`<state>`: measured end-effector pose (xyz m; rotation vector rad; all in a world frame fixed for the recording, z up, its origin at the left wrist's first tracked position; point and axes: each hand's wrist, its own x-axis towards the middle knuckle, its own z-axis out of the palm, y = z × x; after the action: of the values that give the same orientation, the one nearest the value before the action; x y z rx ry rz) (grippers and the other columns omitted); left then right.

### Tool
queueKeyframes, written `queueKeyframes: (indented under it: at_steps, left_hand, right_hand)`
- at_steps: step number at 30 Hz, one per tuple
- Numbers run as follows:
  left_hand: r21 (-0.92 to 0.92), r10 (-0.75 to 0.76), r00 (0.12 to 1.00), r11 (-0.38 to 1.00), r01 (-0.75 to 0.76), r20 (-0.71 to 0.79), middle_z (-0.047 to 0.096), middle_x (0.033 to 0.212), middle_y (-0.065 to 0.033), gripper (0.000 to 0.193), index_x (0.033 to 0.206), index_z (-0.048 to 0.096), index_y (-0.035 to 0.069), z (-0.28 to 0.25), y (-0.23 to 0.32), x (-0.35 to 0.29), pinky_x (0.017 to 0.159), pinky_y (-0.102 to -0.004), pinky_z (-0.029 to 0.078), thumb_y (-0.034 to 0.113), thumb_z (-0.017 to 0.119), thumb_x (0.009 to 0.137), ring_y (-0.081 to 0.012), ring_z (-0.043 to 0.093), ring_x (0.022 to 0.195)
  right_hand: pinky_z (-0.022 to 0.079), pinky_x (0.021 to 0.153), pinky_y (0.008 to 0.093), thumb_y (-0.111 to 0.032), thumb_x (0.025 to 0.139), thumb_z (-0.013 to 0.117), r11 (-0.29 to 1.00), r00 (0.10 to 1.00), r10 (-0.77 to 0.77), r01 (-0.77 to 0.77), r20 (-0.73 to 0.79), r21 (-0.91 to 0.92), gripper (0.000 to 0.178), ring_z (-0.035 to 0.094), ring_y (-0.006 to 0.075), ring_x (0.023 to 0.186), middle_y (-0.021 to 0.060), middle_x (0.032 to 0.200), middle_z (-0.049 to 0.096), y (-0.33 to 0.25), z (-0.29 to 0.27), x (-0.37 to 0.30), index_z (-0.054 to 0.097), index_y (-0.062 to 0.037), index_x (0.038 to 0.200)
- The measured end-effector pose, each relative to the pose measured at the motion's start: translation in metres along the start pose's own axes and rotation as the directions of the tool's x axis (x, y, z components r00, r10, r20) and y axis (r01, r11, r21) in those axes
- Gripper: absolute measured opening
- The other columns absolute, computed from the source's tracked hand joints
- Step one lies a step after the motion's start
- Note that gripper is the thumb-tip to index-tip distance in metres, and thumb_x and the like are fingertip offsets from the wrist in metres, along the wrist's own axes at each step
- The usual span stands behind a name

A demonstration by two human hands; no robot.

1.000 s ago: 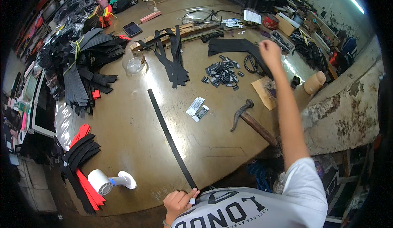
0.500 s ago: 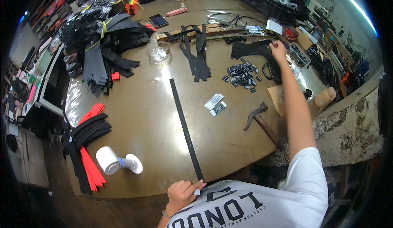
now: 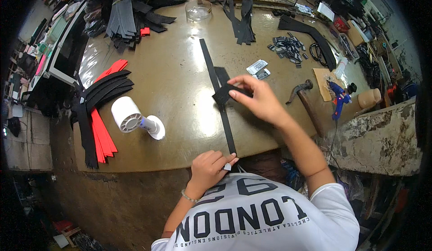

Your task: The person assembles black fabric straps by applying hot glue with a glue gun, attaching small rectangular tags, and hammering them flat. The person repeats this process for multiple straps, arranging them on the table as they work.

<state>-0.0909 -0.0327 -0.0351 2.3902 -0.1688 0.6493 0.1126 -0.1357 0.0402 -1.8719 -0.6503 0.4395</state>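
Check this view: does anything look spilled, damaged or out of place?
The pale panel on the right looks damaged or worn: dark blotches mar its surface. I see no obvious spill. The dark pieces lie in a loose heap, and the black strip at the left hand looks straight.

Brown tabletop (image 3: 173, 80), long black strip (image 3: 227, 131), hammer (image 3: 311, 111), white labels (image 3: 257, 67)

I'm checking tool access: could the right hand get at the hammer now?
Probably yes: the hammer lies uncovered beside the right forearm, though the right hand holds a black piece that it would likely need to release.
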Motion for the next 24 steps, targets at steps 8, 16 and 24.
queueKeyframes:
  at_steps: [8,16,24]
  left_hand:
    - [-0.003,-0.003,1.0,1.0,0.003,0.005,0.048,0.06,-0.0009,0.014,0.082,0.075,0.015,0.0,-0.001,0.001,0.047,-0.0326,0.038,0.023,0.084,0.075,-0.0184,0.048,0.051]
    - [0.02,-0.001,1.0,1.0,0.001,0.001,0.048,0.06,-0.0011,0.014,0.081,0.075,0.015,0.002,-0.001,-0.001,0.047,-0.0325,0.037,0.023,0.084,0.075,-0.0183,0.048,0.051]
    - [0.005,0.002,1.0,1.0,-0.002,0.002,0.048,0.059,-0.001,0.014,0.08,0.075,0.015,0.001,-0.001,0.001,0.046,-0.0324,0.037,0.024,0.084,0.074,-0.0185,0.048,0.051]
  right_hand:
    - [0.051,0.079,0.0303,0.004,0.08,0.075,0.708,0.614,-0.705,0.643,-0.356,-0.294,0.032,0.066,0.0207,0.089,0.012,0.104,0.072,-0.053,-0.032,-0.042,0.069,-0.0027,0.11]
    - [0.052,0.087,0.0287,-0.015,0.09,0.072,0.992,0.999,-0.014,0.02,-0.051,0.123,0.026,0.067,0.0148,0.095,0.0108,0.102,0.072,-0.013,0.001,-0.016,0.068,0.0006,0.111]
    - [0.048,0.079,0.0471,-0.019,0.097,0.058,0.9,0.957,-0.274,0.291,0.1,-0.323,0.02,0.061,0.0407,0.088,0.0224,0.093,0.065,0.042,0.025,0.052,0.054,-0.002,0.107]
